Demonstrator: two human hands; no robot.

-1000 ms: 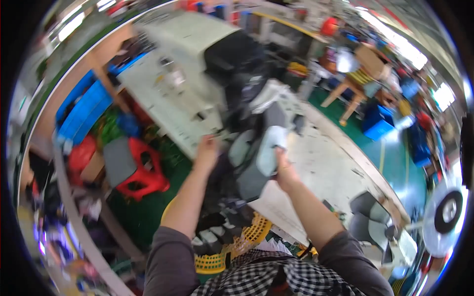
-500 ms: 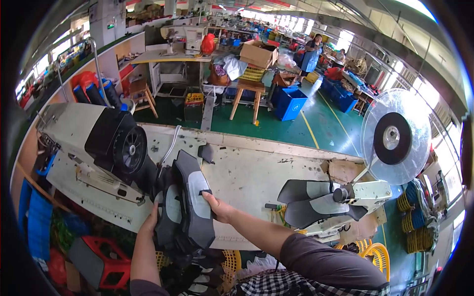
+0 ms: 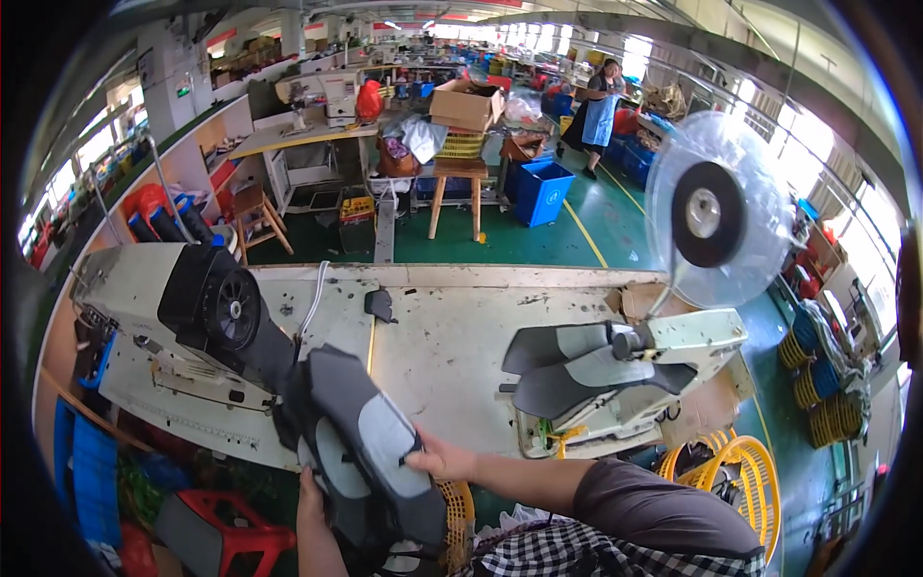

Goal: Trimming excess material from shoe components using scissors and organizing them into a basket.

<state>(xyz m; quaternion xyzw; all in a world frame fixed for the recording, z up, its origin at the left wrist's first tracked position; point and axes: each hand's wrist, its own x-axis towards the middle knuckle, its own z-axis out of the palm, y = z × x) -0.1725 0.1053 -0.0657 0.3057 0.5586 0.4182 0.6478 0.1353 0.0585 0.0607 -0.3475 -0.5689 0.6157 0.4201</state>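
Between my two hands is a stack of flat black and grey cut pieces (image 3: 385,428), tilted and held off the table's near edge. My left hand (image 3: 311,495) is closed along the stack's left side, its fingers partly hidden beneath. On the right side, my right hand (image 3: 442,455) grips the edge with the thumb on top. More dark pieces, partly hidden, lie below the stack by a yellow basket (image 3: 459,514). Two similar pieces (image 3: 601,373) rest at a small pale machine (image 3: 694,337) on the right.
A sewing machine (image 3: 207,308) stands at the left of the pale worktable (image 3: 433,332). A small dark scrap (image 3: 381,306) lies near its far side. A clear reel (image 3: 716,212) rises at the right. A red stool (image 3: 226,529) sits low left. Beyond, a person (image 3: 594,120) stands in the aisle.
My hands have brought the stack down toward me and slightly right, tilting it more. The view has shifted, and the person in the aisle has come nearer.
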